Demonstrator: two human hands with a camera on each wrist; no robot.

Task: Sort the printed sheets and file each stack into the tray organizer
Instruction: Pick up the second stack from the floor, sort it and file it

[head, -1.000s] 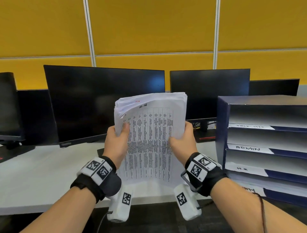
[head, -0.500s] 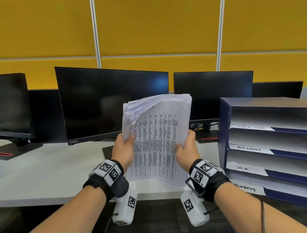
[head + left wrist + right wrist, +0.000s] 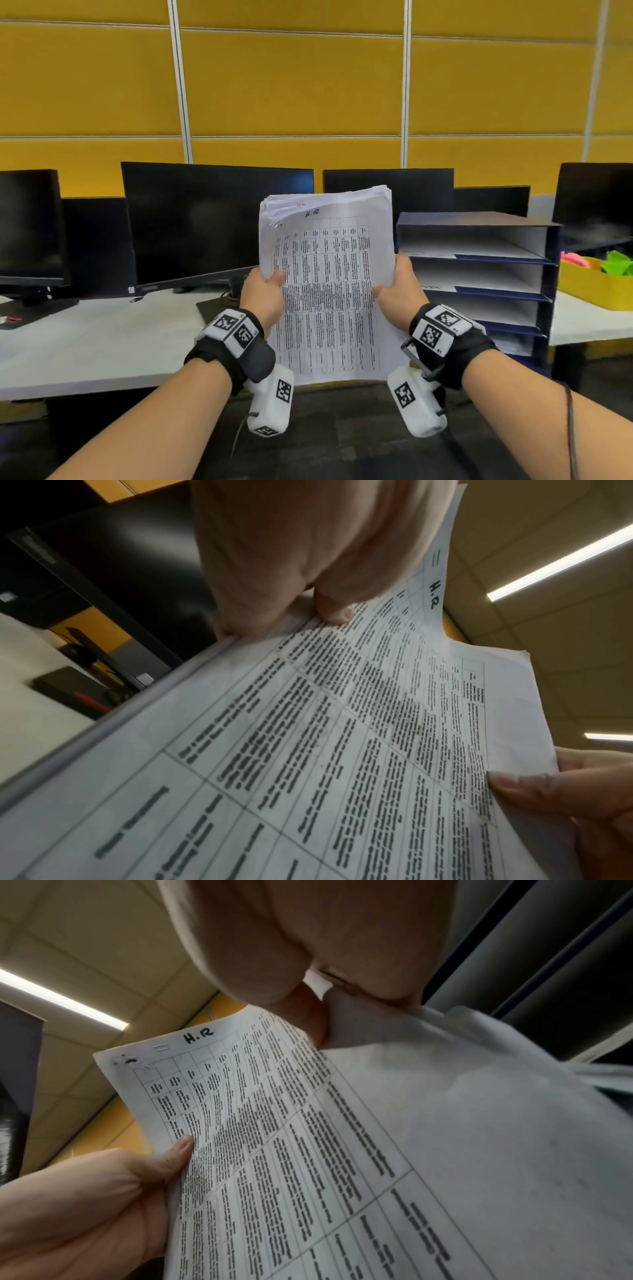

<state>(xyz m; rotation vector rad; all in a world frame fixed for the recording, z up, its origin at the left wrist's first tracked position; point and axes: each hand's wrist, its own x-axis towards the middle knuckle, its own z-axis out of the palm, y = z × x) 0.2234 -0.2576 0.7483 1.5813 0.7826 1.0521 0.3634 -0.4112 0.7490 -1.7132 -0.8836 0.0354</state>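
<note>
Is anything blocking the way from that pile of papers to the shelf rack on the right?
Nothing visible does. Both hands hold the stack of sheets upright, just left of the tray organizer, whose open slots face the person.

monitors (image 3: 215, 222) dark, on white desk (image 3: 85, 342) | yellow bin (image 3: 596, 284) right | yellow wall panels (image 3: 291, 78)

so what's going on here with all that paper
A person is holding a stack of printed sheets upright in front of them, the left hand gripping its left edge and the right hand its right edge. The top sheet is a printed table with "H.R" handwritten at the top. The blue tray organizer stands on the desk just to the right, behind the stack. Nothing from this stack has gone into a tray yet.
</note>
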